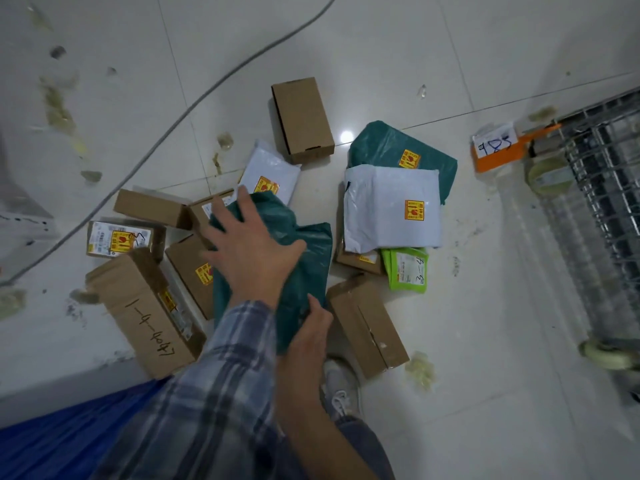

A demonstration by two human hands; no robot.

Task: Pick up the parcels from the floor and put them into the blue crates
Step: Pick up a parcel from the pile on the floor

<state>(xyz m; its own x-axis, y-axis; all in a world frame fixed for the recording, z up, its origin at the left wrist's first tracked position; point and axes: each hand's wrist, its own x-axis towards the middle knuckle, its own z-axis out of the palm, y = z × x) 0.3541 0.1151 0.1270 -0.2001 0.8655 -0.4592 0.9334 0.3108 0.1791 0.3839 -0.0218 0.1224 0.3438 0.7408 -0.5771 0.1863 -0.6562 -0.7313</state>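
A dark green mailer bag [304,258] lies over the middle of a heap of parcels on the tiled floor. My left hand [249,247] presses spread on its top, and my right hand [311,327] grips its near edge. Around it are several brown boxes, among them one marked "1-4-6067" [145,313], one at my right [367,327] and one further off [303,119]. Two white bags [391,209] [272,173], a second green bag [398,147] and a small lime-green packet [408,270] lie beyond. A blue crate [52,438] shows at the bottom left.
A grey cable [173,126] runs across the floor at upper left. A wire-mesh cart [602,174] with an orange tag marked "985" [495,148] stands at right, its castor [609,355] near me. My shoe [341,389] stands beside the nearest box.
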